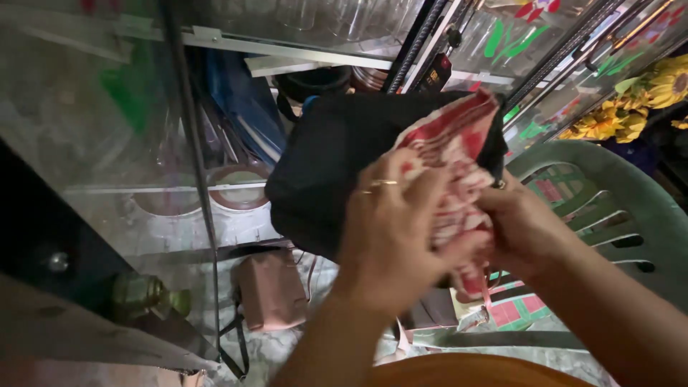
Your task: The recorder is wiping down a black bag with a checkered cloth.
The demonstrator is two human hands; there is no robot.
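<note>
glass cabinet (pixel 107 107): fills the left and top of the frame; its panes and metal rails run across the upper edge, with round dishes dimly seen on a shelf at left centre
green plastic chair (pixel 609 208): right side of the frame, slatted back turned toward the camera, behind the right forearm
black bag (pixel 322 172): centre of the frame, held up in the air in front of the cabinet; its mouth faces right, where the cloth goes in
red and white cloth (pixel 459 165): just right of centre, bunched and folded; its upper part is at the bag's mouth, its lower part hangs down between the two hands
left hand (pixel 390 229): centre, a ring on one finger; fingers curled and pressed on the cloth and the bag's near edge, closed on them
right hand (pixel 519 229): right of centre, fingers wrapped tight round the lower fold of the cloth; the fingertips are hidden behind it
brown pouch (pixel 272 290): lower centre-left, lying on the floor below the bag, apart from both hands
yellow flowers (pixel 645 100): upper right corner, behind the chair
progress: judged from how it lies, the cloth is partly at the bag's mouth, roughly half of it outside; whether it is going in or coming out cannot be told
</note>
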